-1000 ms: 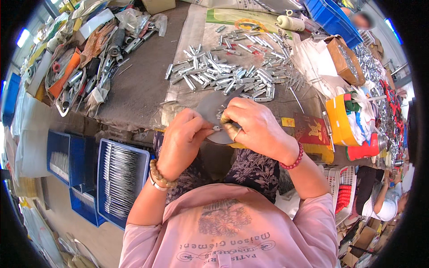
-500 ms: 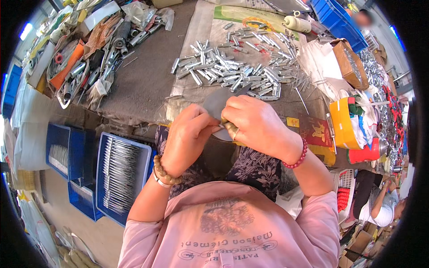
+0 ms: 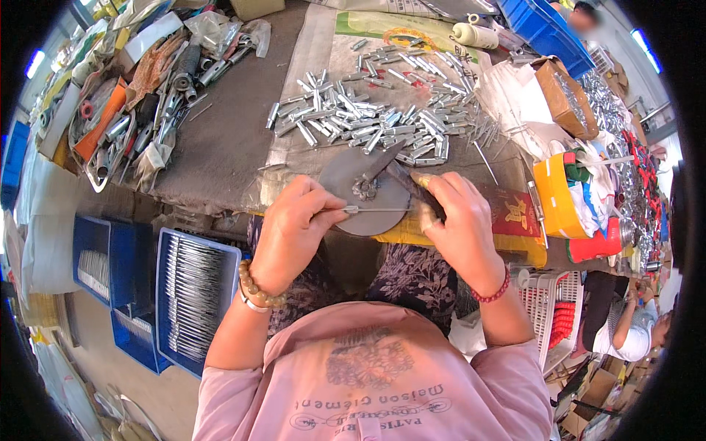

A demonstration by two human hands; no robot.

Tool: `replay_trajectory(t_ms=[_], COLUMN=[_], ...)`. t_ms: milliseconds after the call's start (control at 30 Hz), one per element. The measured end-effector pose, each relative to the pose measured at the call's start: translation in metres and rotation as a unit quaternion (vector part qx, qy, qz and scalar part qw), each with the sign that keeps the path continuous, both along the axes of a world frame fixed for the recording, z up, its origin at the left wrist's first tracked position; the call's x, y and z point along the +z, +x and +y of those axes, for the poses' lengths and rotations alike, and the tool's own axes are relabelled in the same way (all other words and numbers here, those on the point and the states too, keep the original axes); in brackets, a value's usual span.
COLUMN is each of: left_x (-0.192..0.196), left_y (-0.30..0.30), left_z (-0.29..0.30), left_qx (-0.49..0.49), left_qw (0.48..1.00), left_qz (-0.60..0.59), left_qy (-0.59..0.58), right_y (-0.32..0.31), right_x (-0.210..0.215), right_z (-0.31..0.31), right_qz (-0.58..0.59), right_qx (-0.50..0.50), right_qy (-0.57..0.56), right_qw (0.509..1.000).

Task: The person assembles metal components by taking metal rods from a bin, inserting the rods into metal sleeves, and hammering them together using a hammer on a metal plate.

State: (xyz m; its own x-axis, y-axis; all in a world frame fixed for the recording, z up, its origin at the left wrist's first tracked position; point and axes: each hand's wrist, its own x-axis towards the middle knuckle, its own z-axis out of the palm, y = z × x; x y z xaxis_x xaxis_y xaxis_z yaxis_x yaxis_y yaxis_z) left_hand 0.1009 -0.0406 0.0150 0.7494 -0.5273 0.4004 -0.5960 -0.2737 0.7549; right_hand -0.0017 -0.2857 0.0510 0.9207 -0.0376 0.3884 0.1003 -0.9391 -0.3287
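Observation:
My left hand is closed in a pinch on a small silver metal piece. From it a thin metal rod reaches right toward my right thumb. My right hand has thumb and fingers apart, with yellow on the index fingertip. Between them lies the dark handle of a shears-like tool; whether the hand grips it I cannot tell. That tool crosses a round grey disc at the table's near edge, with a small metal cluster at its middle. Beyond lies a heap of silver metal tubes.
Blue bins of lined-up metal rods stand low on the left. Mixed tools pile up at the table's left. A yellow box, an open carton and a blue crate are on the right. A co-worker sits far right.
My hands have moved apart, the right one outward to the right. The thin rod, the disc's middle and the dark handle now show. The whole view has shifted slightly.

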Motion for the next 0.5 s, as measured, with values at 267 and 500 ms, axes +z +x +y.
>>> replay_trajectory(t_ms=[267, 500], left_x=[-0.004, -0.002], left_y=[0.003, 0.001], left_z=[0.003, 0.002], left_qx=[-0.012, -0.01], left_qw=[1.0, 1.0], left_qz=[0.014, 0.022], left_qy=[0.007, -0.01], right_y=[-0.029, -0.03], right_x=[0.007, 0.014], right_z=[0.021, 0.029], right_qz=[-0.086, 0.036], right_qx=[0.067, 0.104], right_qy=[0.043, 0.009], right_qw=[0.993, 0.994])
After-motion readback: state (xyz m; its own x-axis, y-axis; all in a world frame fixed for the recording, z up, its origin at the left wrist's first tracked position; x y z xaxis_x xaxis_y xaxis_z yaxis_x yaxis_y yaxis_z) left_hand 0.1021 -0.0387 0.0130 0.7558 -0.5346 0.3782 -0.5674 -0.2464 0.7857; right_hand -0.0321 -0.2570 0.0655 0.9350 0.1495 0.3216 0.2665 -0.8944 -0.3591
